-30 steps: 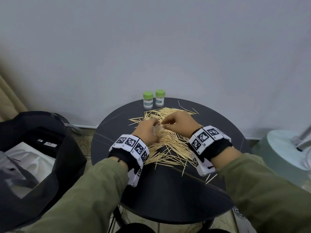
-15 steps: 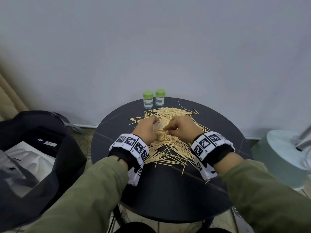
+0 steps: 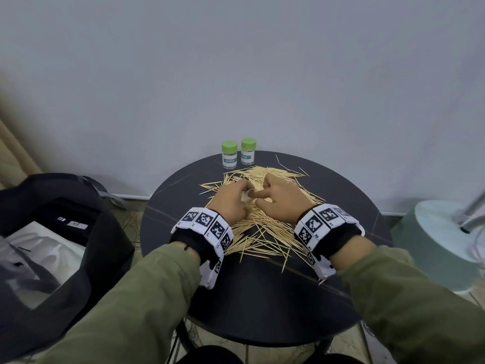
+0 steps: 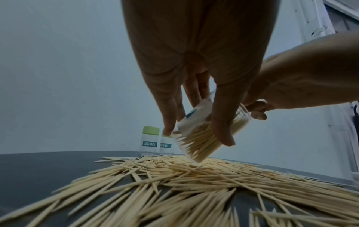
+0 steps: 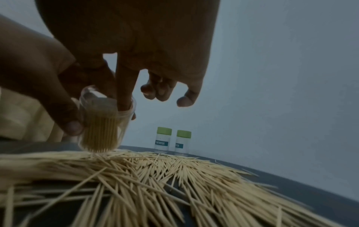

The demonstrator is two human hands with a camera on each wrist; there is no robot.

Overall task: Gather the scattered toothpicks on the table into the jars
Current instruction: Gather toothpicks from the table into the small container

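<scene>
Since a second ago the right hand [image 3: 282, 199] has drawn closer to the left hand [image 3: 231, 199]. Scattered toothpicks [image 3: 262, 227] cover the table [image 3: 262, 298] near two capped jars [image 3: 238, 152]. Left fingers pinch a part-filled open jar [image 4: 208, 130]; the right forefinger pokes its mouth, tamping. Next, likely, another pinch from the heap.

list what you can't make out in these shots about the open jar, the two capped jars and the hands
- Open jar, head view: mostly covered by the left hand and right hand; fill level unreadable there.
- Open jar's label, left wrist view: fingers cover the print.
- Right capped jar, left wrist view: partly behind a fingertip and the open jar.
- Capped jars, all views: contents too small to tell.
- Right hand's index fingertip, right wrist view: inside the jar mouth; whether it pinches toothpicks is hidden.
</scene>
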